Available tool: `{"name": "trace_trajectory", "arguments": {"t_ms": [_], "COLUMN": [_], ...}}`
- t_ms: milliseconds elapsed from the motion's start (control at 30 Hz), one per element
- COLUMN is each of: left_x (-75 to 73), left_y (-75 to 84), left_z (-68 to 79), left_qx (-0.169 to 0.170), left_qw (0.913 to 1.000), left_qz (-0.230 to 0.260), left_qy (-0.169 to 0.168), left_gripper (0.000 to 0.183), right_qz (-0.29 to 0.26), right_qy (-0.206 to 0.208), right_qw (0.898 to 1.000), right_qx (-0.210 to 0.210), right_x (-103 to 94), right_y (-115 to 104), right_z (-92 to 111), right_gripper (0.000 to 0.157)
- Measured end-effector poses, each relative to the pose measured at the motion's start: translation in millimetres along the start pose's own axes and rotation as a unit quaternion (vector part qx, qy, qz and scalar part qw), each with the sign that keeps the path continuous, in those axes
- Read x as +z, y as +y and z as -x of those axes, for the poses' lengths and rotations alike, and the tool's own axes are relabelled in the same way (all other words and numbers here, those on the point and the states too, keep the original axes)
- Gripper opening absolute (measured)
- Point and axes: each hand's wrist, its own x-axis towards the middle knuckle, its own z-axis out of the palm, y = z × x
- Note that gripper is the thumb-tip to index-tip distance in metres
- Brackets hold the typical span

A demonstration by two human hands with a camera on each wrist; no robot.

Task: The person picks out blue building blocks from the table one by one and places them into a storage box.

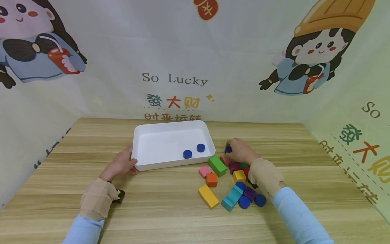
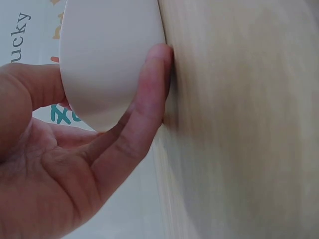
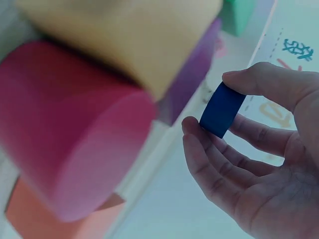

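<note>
Your sleeves [image 1: 300,215] are pale blue; the disc [image 3: 223,109] in your right hand [image 1: 240,150] is deep blue, matching 2 discs [image 1: 200,148] in your white tray [image 1: 161,140]; you have a green block [image 1: 217,166], an orange block [image 1: 211,180] and an amber block [image 1: 208,197]; your worktop [image 1: 158,206] shows tan wood grain; your pale backdrop [image 1: 240,67] bears multicoloured lettering [image 1: 174,102].

We see a pale brown, wood-grained counter [image 1: 164,203]. Toward its far side we find a white tray [image 1: 161,144], with a green block [image 1: 217,166] just beside its near right corner. Nearer us lie a small orange block [image 1: 211,180], a long yellow block [image 1: 208,197], a turquoise piece [image 1: 233,197] and 3 blue discs [image 1: 244,202] clustered beside it.
</note>
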Motion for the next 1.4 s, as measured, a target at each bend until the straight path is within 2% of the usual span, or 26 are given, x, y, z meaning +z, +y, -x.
{"name": "trace_trajectory", "arguments": {"t_ms": [200, 400, 633, 900, 1133, 1400], "left_x": [1.6, 1.2, -1.4, -0.4, 1.2, -0.6], "left_y": [6.3, 6.1, 3.3, 3.1, 2.7, 2.7], "left_z": [3.0, 2.6, 1.6, 2.5, 2.3, 2.0], "left_qx": [-0.005, -0.005, -0.004, 0.011, 0.002, 0.000], "left_qw": [0.9999, 0.9999, 0.9999, 0.9999, 0.9999, 1.0000], "left_qz": [-0.010, -0.009, -0.013, -0.010, -0.011, -0.005], "left_qy": [0.005, 0.005, 0.007, 0.005, 0.005, 0.007], "left_gripper": [0.042, 0.041, 0.043, 0.041, 0.039, 0.041], "right_qz": [-0.005, -0.007, -0.005, -0.008, 0.010, 0.000], "right_qy": [0.000, 0.018, 0.006, 0.020, 0.037, 0.042], "right_qw": [1.000, 1.000, 1.000, 0.998, 0.994, 0.992], "right_qx": [0.001, -0.023, -0.015, -0.060, -0.101, -0.116], "right_x": [-4.6, -7.6, -6.9, 3.1, 11.2, 19.8], "right_y": [-14, -27, -45, -61, -77, -92], "right_z": [-3, -9, -24, -43, -54, -66], "right_gripper": [0.036, 0.032, 0.032, 0.031, 0.030, 0.029]}}
